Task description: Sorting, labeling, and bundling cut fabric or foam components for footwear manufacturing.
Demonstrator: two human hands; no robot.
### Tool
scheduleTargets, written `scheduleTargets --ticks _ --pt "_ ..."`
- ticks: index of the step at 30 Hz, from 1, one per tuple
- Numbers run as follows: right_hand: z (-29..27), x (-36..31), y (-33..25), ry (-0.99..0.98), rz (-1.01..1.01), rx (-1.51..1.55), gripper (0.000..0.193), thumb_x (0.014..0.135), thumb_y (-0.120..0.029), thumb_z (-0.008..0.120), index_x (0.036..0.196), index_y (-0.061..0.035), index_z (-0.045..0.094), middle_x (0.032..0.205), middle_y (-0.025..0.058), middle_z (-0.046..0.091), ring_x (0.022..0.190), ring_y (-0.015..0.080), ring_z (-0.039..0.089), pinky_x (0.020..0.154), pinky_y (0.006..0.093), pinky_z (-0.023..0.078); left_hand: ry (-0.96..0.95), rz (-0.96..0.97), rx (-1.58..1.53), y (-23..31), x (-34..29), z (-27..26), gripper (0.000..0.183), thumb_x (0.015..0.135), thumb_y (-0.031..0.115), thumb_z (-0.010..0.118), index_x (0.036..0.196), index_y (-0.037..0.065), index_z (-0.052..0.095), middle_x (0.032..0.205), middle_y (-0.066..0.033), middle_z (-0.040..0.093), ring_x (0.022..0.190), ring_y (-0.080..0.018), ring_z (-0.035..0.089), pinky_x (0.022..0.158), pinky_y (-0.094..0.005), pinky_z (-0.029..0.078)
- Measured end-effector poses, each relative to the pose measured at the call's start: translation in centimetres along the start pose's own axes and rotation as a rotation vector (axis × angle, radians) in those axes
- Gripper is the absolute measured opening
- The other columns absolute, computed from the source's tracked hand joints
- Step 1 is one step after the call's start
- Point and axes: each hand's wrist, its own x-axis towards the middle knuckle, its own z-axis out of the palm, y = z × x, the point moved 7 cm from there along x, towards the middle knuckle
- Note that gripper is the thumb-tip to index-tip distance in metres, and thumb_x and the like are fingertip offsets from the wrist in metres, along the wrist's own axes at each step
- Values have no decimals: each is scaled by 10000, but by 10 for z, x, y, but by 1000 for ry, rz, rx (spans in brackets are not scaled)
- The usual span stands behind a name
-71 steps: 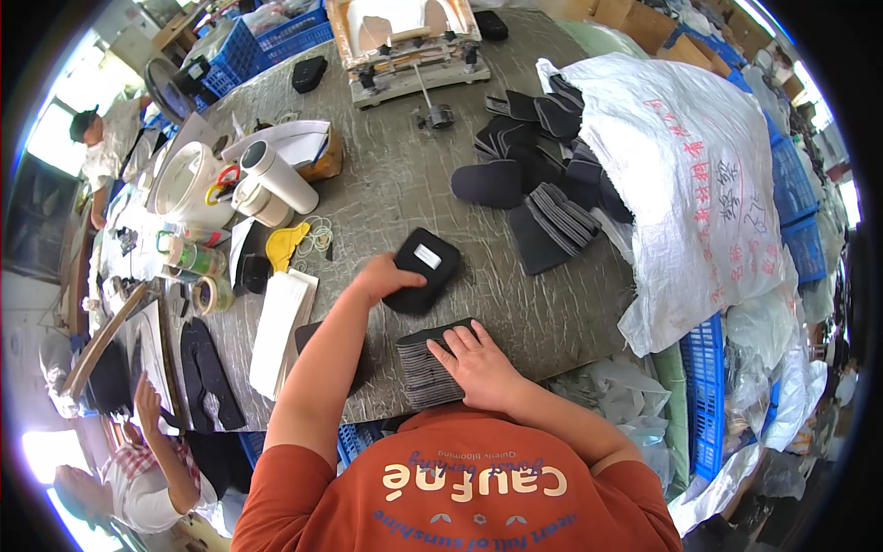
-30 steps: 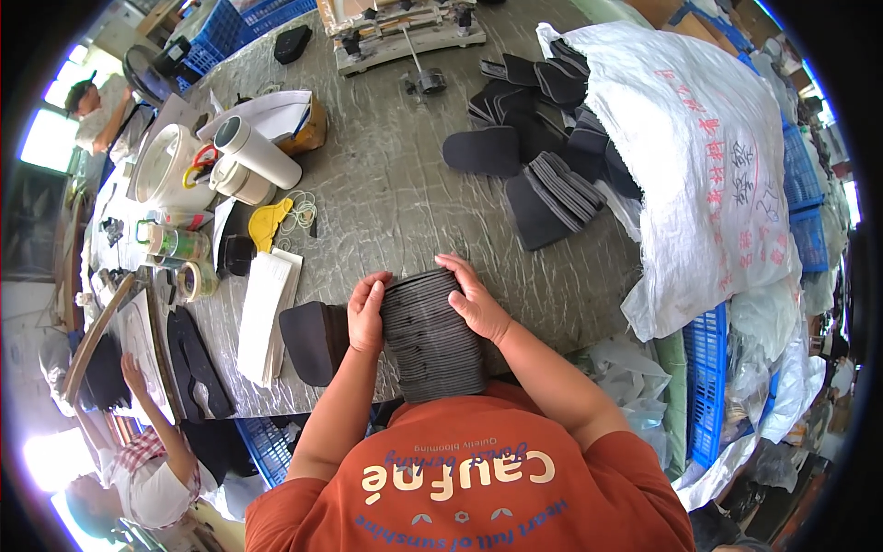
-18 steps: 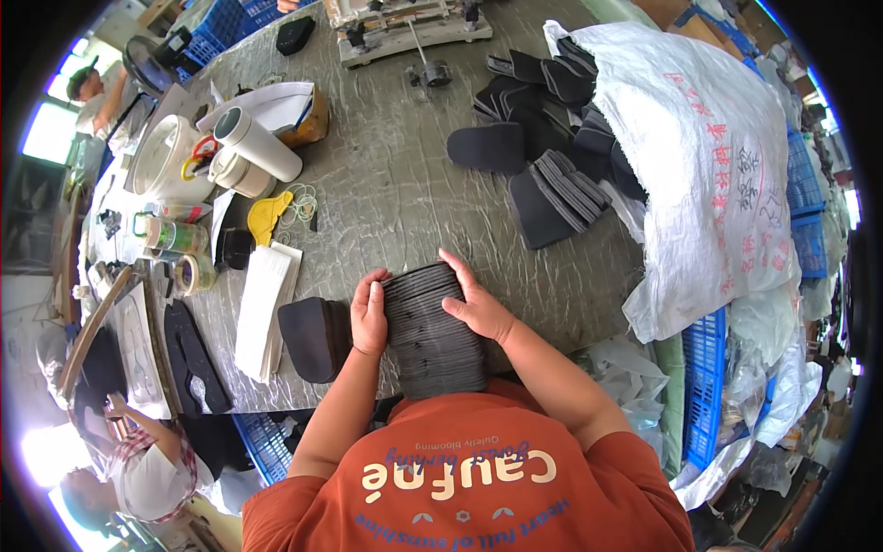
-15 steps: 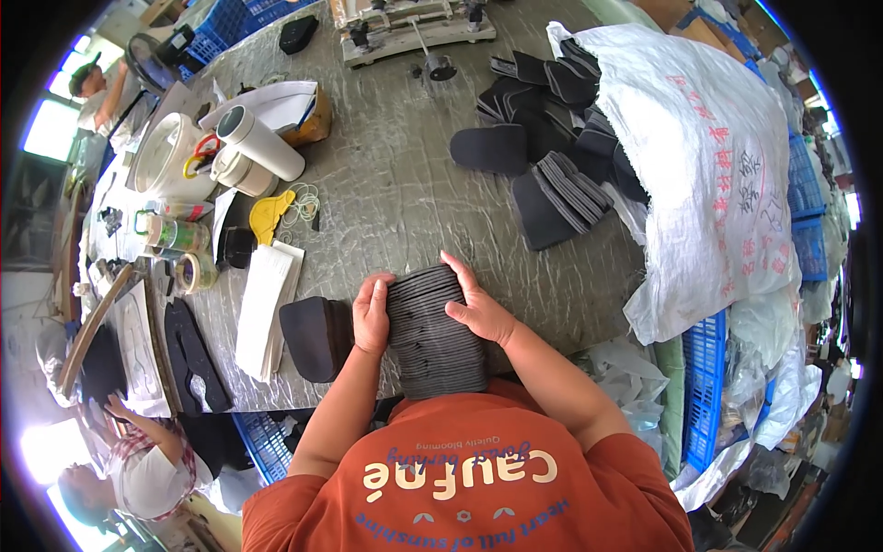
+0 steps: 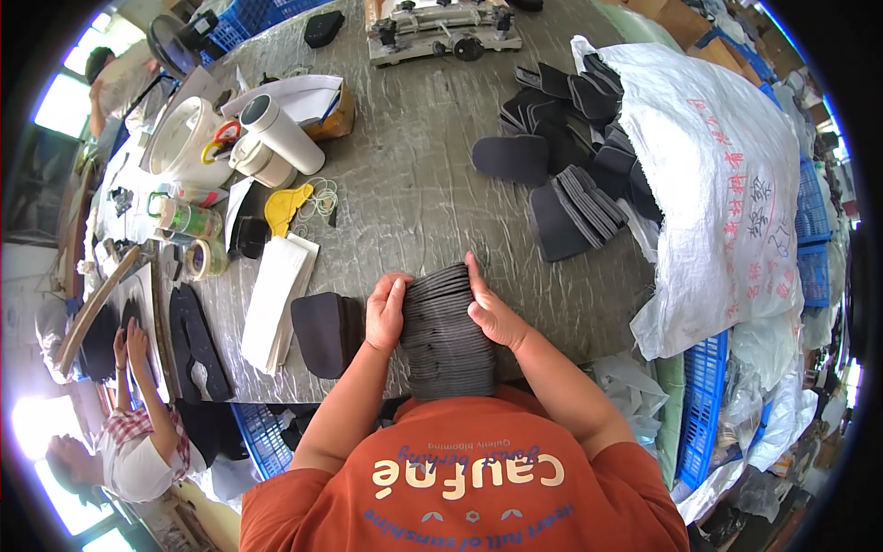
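A long row of dark grey foam pads (image 5: 450,345), pressed together with their edges facing up, lies at the table's near edge against my shirt. My left hand (image 5: 385,311) is closed against the row's left side near the far end. On the opposite side my right hand (image 5: 496,316) presses with its fingers along the pads and its thumb bent in. Together the two palms squeeze the row between them. Just left of my left forearm stands a short stack of black rounded pads (image 5: 322,335).
Loose dark pads (image 5: 511,159) spill from a white woven sack (image 5: 713,184) at the right. A folded paper bundle (image 5: 279,304), a tape roll (image 5: 205,258) and a white tumbler (image 5: 285,135) stand left. A metal clamp fixture (image 5: 446,37) sits far back. Another person's hands (image 5: 131,343) work at far left.
My right hand's fingers and thumb have shifted along the row's right side, the thumb lying less over the pads. My view has turned slightly. The co-worker at left has both hands forward on the table.
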Motion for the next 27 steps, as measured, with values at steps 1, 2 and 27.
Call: scheduleTargets --ticks 1,2,27 --pt "-2 0 -1 -4 -5 -3 1126 807 -771 410 1478 -46 -129 1547 221 -131 1440 315 -112 1156 418 -11 -13 13 36 1 1 2 252 983 201 485 1015 -7 622 964 -34 620 926 -115 531 871 -257 405" --pt "-7 0 0 1 1 -3 1126 807 -771 410 1478 -46 -129 1547 221 -131 1440 315 -112 1156 418 -11 -17 8 33 1 2 3 252 983 201 485 1015 -7 622 964 -34 620 926 -115 531 871 -257 405" --pt "18 -48 -4 87 -96 8 1107 789 -825 287 1486 -67 -117 1566 158 -117 1446 293 -116 1159 403 -24 73 -41 -128 1 10 -8 383 981 309 477 884 -14 658 843 -64 652 800 -144 572 777 -276 447"
